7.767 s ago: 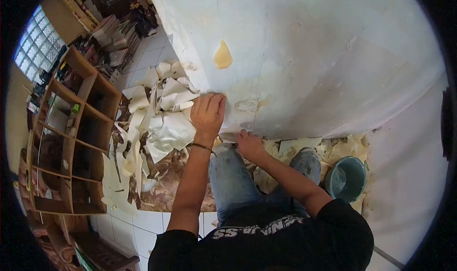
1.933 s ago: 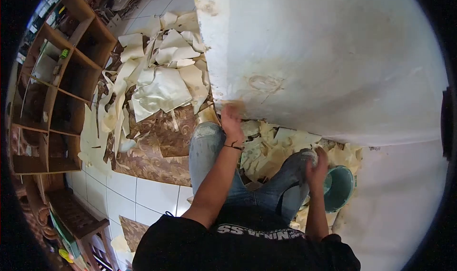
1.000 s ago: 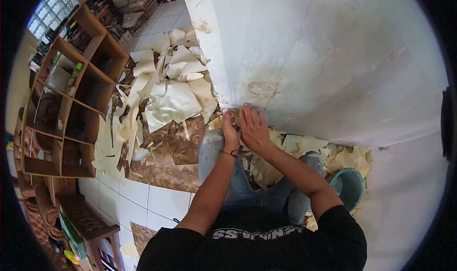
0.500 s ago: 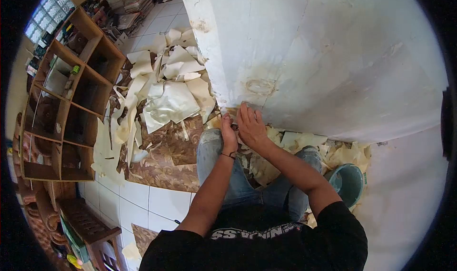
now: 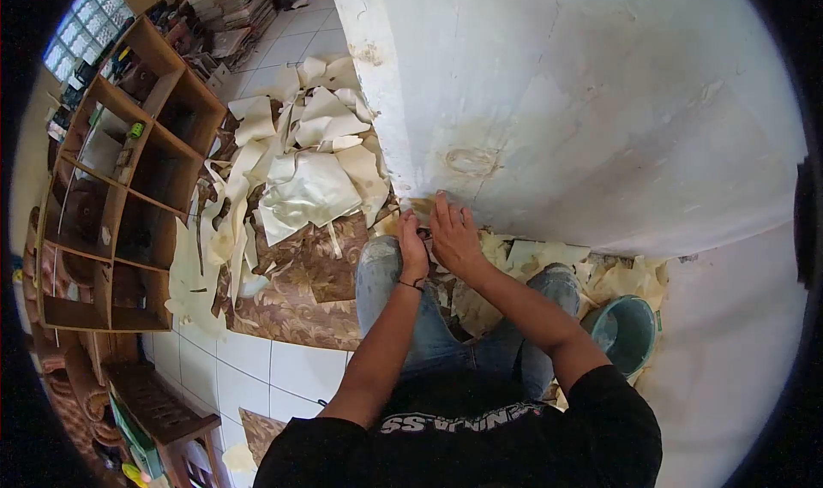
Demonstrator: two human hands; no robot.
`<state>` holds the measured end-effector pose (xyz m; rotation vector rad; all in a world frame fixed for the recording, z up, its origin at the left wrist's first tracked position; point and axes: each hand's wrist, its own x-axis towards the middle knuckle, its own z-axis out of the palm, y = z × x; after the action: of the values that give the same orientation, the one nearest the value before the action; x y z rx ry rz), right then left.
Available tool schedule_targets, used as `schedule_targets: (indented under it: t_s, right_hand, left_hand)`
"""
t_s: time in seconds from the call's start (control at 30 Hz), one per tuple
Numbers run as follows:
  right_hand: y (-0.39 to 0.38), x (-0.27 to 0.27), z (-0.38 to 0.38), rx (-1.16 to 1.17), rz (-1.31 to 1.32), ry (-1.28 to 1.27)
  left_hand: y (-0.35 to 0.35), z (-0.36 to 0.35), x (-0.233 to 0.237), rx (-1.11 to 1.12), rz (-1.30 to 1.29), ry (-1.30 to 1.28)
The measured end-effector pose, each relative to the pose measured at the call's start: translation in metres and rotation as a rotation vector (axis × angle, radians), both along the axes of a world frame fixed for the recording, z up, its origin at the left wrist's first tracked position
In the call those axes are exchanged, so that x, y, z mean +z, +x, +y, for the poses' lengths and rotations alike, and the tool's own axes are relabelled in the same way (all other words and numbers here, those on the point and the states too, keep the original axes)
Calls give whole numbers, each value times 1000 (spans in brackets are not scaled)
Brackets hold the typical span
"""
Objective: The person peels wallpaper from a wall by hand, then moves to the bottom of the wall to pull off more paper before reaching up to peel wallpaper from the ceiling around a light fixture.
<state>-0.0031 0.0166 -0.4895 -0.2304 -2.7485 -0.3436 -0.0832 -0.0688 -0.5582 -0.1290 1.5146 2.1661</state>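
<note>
Near the bottom corner of the pale wall [image 5: 549, 102], my left hand [image 5: 412, 246] is raised beside my left knee, with its palm side turned toward the other hand. What its fingertips touch is too small to tell. My right hand [image 5: 454, 235] lies just to the right, back of the hand up, its fingers apart and their tips at the wall's lower edge. A small brownish-yellow patch [image 5: 422, 205] shows on the wall by the fingertips. Above the hands is an oval stain [image 5: 473, 161]. Torn cream paper [image 5: 480, 308] lies below, between my legs.
Crumpled peeled paper [image 5: 309, 188] is heaped at the left on a brown patterned sheet [image 5: 291, 317]. A teal bucket [image 5: 624, 338] stands by my right knee. The wooden shelf unit [image 5: 129, 179] is far left, above a dark wooden stool [image 5: 163, 411].
My right hand has shifted slightly down, its fingers more spread. My left hand has moved slightly down too. The view has tilted a little.
</note>
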Motion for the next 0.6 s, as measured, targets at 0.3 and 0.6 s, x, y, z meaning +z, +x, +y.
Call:
schedule_targets:
  t_s: [0.3, 0.6]
  right_hand:
    - [1, 12, 1, 45, -15, -201]
    - [21, 9, 4, 24, 0, -429]
  left_hand:
    - [-1, -2, 6, -11, 31, -15]
    - [-12, 18, 37, -150, 152, 10]
